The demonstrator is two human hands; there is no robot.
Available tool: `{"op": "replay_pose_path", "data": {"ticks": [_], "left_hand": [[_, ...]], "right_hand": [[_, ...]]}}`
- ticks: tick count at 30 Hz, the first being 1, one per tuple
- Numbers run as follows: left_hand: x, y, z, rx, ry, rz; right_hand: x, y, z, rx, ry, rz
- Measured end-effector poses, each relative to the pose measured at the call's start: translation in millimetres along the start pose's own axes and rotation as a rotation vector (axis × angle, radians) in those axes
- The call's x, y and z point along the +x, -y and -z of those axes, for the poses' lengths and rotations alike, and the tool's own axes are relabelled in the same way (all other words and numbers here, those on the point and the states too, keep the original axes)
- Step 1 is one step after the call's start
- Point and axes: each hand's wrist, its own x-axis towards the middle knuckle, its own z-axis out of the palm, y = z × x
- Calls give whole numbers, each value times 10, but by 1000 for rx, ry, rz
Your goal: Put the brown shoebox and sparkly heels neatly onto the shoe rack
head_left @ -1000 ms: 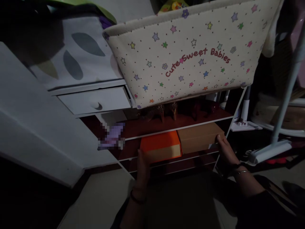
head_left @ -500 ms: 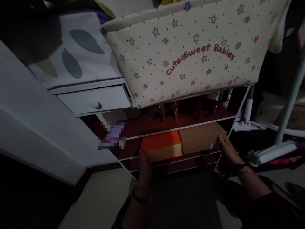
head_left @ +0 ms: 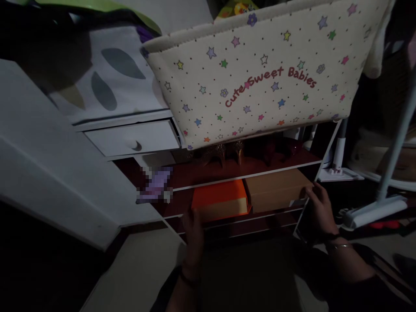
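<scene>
An orange box (head_left: 219, 193) with a tan front sits on a lower shelf of the rack. Right beside it, a brown cardboard box (head_left: 276, 188) lies on the same shelf. My left hand (head_left: 194, 232) is upright at the front left corner of the orange box, fingers stretched and nothing held; the dim light hides whether it touches. Near the right end of the brown box is my right hand (head_left: 321, 207), its fingers apart and the fingertips close to the box's front corner.
Above hangs a cream fabric bin (head_left: 260, 78) printed with stars. A white drawer (head_left: 133, 138) is at the left. High-heeled shoes (head_left: 238, 152) stand on the upper shelf (head_left: 208, 177). A grey-handled mop (head_left: 377, 212) leans on the right. A blurred purple item (head_left: 156, 184) hangs at the left.
My right hand has shifted a little right, and its fingers have loosened from the brown box's corner. My left hand has moved slightly left. The view has moved slightly.
</scene>
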Motion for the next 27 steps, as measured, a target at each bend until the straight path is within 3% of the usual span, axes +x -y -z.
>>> {"op": "replay_pose_path", "data": {"ticks": [4, 7, 10, 14, 18, 23, 27], "left_hand": [[-53, -448, -39, -13, -60, -293], [31, -806, -329, -236, 80, -204], [219, -1105, -780, -360, 289, -38], [554, -1348, -1369, -433, 223, 143], [841, -1420, -1736, -500, 209, 3], [1008, -1430, -1840, -428, 151, -17], [1001, -1396, -1595, -487, 191, -75]], "right_hand": [[-129, 199, 52, -7, -128, 296], [-259, 294, 68, -70, -123, 438], [-342, 309, 58, -114, -105, 479], [-353, 285, 26, -80, -73, 423], [-352, 319, -5, -42, -72, 404], [-350, 296, -28, -33, -37, 395], [-344, 208, -20, -32, -17, 399]]}}
